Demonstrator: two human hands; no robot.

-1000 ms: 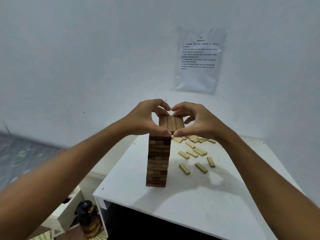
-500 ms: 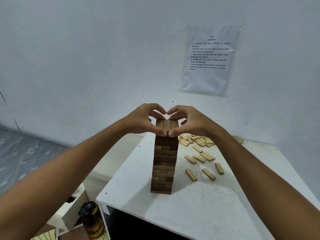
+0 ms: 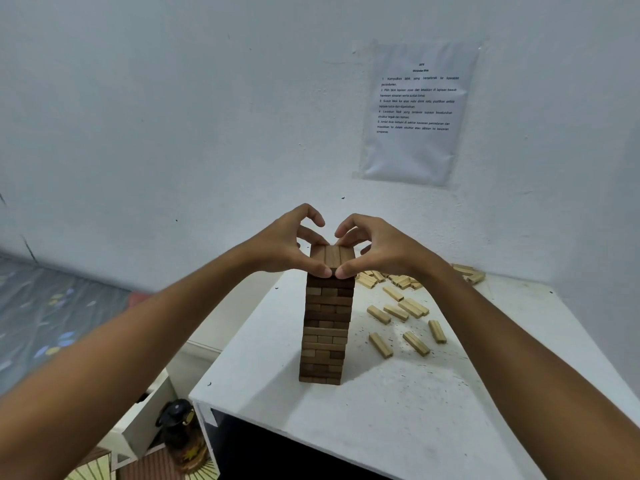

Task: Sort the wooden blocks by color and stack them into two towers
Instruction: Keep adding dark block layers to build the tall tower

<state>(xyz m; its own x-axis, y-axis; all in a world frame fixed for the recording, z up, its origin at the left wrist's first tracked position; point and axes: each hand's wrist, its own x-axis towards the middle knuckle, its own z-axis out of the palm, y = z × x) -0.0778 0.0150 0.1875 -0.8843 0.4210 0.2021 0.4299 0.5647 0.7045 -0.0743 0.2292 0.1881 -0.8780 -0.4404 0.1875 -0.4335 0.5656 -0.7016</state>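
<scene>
Blocks (image 3: pixel 408 308) lie scattered right of tower (image 3: pixel 325 327).

White wall (image 3: pixel 173 116), taped paper sheet (image 3: pixel 414 112), white table (image 3: pixel 398 410).

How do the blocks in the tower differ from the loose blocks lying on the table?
The tower is made of darker brown blocks, while the loose blocks are pale. The tower's blocks are stacked in neat crossed layers; the loose blocks lie scattered flat on the white table, to the tower's right and behind it. The left hand and right hand pinch the tower's top layer; nothing touches the loose blocks. Both sets look like the same long wooden shape.
</scene>
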